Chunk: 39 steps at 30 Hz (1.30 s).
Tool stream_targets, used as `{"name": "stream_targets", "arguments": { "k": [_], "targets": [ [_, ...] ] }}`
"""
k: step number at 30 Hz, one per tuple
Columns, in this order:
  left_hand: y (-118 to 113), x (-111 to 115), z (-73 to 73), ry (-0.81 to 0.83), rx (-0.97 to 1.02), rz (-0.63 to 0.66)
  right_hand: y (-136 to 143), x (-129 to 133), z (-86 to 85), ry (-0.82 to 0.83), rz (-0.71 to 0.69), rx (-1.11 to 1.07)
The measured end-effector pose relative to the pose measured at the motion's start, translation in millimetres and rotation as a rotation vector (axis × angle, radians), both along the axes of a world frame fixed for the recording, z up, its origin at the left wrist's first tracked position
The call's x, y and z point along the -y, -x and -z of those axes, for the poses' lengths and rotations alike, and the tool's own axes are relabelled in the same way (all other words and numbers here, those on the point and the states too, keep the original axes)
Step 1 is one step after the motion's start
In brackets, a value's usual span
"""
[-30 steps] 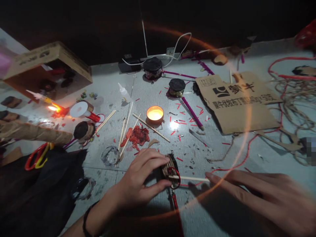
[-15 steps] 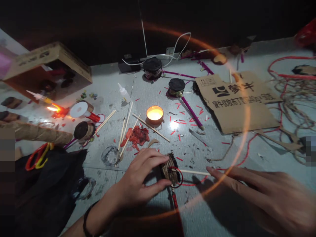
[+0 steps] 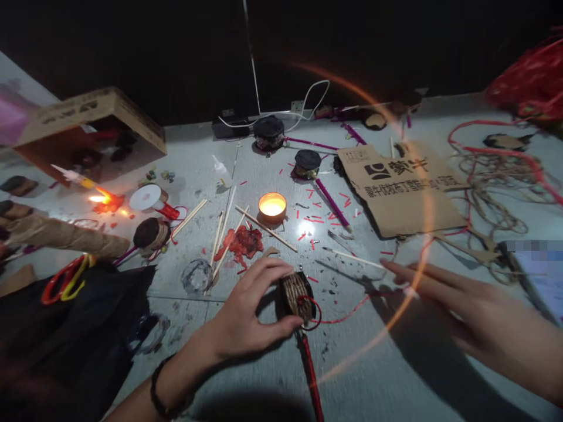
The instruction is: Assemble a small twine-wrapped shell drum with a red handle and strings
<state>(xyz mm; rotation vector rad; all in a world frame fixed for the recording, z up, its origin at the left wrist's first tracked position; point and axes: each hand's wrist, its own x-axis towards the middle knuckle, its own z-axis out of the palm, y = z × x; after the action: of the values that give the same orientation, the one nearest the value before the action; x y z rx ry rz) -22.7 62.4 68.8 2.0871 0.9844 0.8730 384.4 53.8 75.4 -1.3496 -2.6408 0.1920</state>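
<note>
My left hand is closed around a small twine-wrapped drum with black edges, held on its side on the table. A red-wrapped handle runs from the drum toward me. Red cord loops at the drum's side and trails off to the right. Between the fingertips of my right hand is a thin wooden stick with a dark tip, raised above the table and apart from the drum. A lit candle in a round tin stands beyond my hands, with lumps of red wax nearby.
Several loose sticks lie left of the candle. Two drums with purple handles are farther back. A flattened cardboard piece and tangled twine lie right. Scissors, a ribbon spool and an open carton are left.
My right hand has drawn the stick away from the drum, up and away from me. My left hand keeps its hold on the drum. The view has shifted slightly.
</note>
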Motion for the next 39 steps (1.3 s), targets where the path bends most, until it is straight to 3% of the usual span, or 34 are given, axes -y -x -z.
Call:
{"name": "stream_targets", "arguments": {
  "k": [3,6,11,16,24,39],
  "targets": [
    [-1,1,1.7,0.014,-0.084,0.022,32,-5,15.5,-0.004,-0.054,-0.106],
    [0,2,2.7,0.032,-0.107,0.023,61,4,12.0,0.013,-0.027,-0.229],
    [-1,8,-4.1,0.099,0.082,-0.086,105,28,-18.3,0.252,-0.021,-0.401],
    [-4,12,-9.0,0.132,0.35,-0.156,134,35,-13.9,0.493,-0.051,-0.532],
    [-7,10,-4.7,0.164,0.482,-0.383,139,28,-8.5,0.788,-0.197,-0.572],
    [-5,1,3.1,0.09,0.503,-0.532,121,25,5.4,0.64,-0.254,-0.446]
  ]
}}
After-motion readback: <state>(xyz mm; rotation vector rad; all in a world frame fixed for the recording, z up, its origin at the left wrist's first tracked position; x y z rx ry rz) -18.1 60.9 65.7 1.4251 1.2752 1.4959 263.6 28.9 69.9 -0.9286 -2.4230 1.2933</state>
